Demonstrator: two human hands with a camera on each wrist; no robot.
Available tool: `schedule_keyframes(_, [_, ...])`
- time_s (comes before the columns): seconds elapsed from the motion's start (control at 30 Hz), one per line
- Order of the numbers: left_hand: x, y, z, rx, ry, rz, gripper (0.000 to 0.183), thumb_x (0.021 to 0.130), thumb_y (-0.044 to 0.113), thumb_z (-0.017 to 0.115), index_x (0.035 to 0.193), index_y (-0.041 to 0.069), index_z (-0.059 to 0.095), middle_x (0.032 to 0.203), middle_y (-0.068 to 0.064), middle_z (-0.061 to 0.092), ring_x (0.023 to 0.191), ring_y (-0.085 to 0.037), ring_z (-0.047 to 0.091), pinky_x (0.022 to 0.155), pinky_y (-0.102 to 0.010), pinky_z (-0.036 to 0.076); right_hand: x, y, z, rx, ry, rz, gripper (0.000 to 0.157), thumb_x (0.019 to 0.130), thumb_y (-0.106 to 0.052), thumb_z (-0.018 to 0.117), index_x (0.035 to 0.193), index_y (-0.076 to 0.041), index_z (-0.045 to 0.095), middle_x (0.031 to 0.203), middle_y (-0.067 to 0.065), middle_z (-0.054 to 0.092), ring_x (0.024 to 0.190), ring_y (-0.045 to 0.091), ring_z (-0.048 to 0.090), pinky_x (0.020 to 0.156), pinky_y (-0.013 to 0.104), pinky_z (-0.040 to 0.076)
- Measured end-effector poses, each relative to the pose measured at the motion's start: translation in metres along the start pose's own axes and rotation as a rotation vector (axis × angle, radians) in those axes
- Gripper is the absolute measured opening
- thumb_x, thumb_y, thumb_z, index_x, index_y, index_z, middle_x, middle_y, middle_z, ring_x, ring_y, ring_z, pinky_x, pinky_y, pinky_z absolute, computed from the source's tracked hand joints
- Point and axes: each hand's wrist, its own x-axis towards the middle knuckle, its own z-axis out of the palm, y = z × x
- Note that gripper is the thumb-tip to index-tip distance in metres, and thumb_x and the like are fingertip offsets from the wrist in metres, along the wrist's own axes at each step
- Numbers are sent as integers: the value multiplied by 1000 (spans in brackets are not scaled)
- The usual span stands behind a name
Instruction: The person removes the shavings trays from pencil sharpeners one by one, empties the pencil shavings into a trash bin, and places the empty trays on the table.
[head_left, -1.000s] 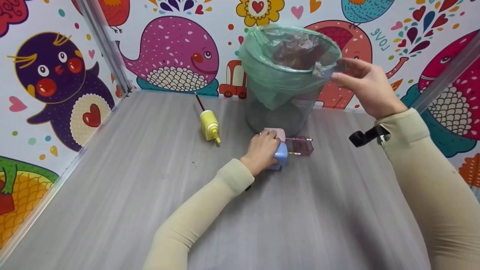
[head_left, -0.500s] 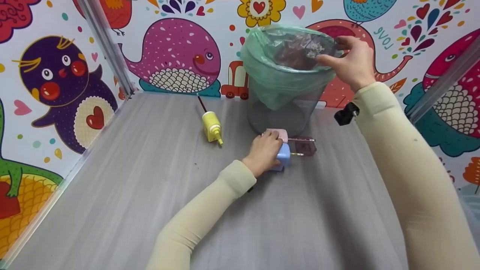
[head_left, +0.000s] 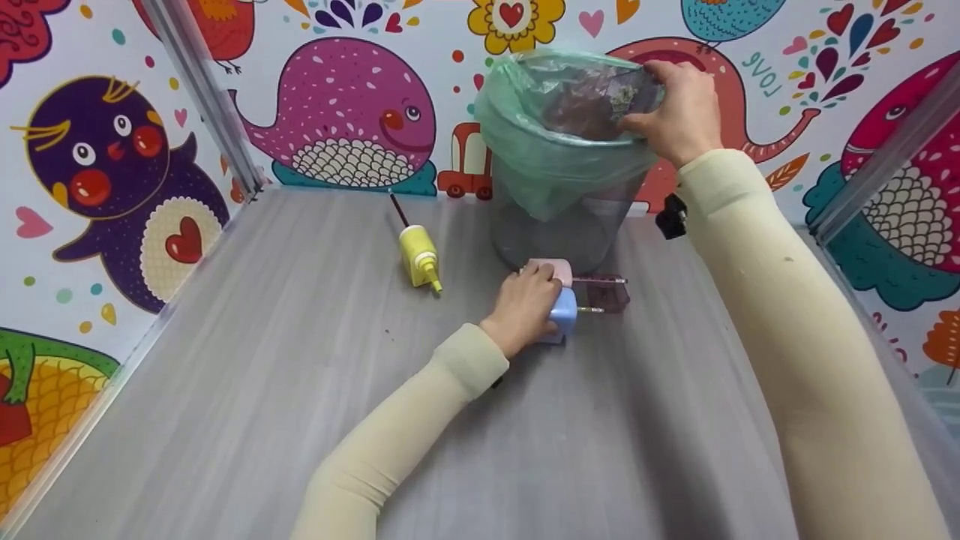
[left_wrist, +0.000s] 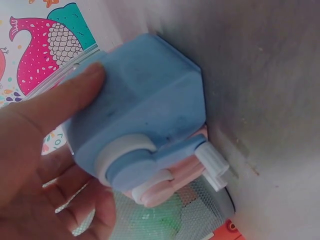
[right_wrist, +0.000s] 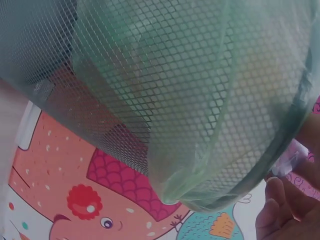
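Note:
My left hand (head_left: 523, 309) grips a blue crank pencil sharpener (left_wrist: 145, 95), thumb on its side and fingers reaching round behind. Against it stands a pink crank pencil sharpener (head_left: 555, 270). A pencil (head_left: 592, 309) sticks out of the blue one, and another pencil (head_left: 600, 280) out of the pink one. Up at the bin's rim, my right hand (head_left: 684, 112) pinches a clear shavings drawer (head_left: 630, 90) tilted over the opening, with pale shavings visible in it. The mesh bin (head_left: 559, 225) wears a green bag (head_left: 555, 161). In the right wrist view the mesh hides most of the drawer.
A yellow crank sharpener (head_left: 420, 255) stands to the left with a dark pencil (head_left: 399, 208) in its back. Behind the pink sharpener lies a reddish see-through box (head_left: 607, 294). Patterned walls close off the grey table (head_left: 300, 375) at the back and sides.
My right hand has moved left and up with the shavings drawer, from outside the bin's right rim to over its opening, tilting it. The left hand keeps its hold on the blue sharpener.

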Motion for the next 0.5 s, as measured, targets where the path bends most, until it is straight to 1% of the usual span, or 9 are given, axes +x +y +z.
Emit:
schedule_keyframes(0.13, [-2,0,1,-7,-13,-2,58,79,44,84,125,13,68,125,-4,64,121,-22,58,90,-40,57,1,-4,4,-55,-8,-50,67,91,-21,73,151,-12,45,151,16,47,142,34,38,121,48,32])
schedule_keyframes(0.23, [-3,0,1,-1,-5,-3,57,78,44,84,123,13,69,124,-3,65,120,-21,59,90,-39,57,3,-7,8,-103,-4,-89,65,91,-16,74,150,-11,46,150,18,48,141,37,39,120,49,33])
schedule_keyframes(0.4, [-1,2,0,0,10,0,55,76,43,86,120,13,70,121,-3,65,117,-21,60,87,-38,57,8,-10,12,-168,11,-118,61,91,-8,71,148,-10,49,147,20,50,140,38,40,118,52,36])
schedule_keyframes(0.5, [-1,2,0,-5,5,0,55,76,42,86,121,12,70,121,-3,65,116,-22,60,88,-38,57,10,-11,13,-200,4,-141,60,91,-6,71,147,-10,50,147,21,50,137,38,42,116,52,38])
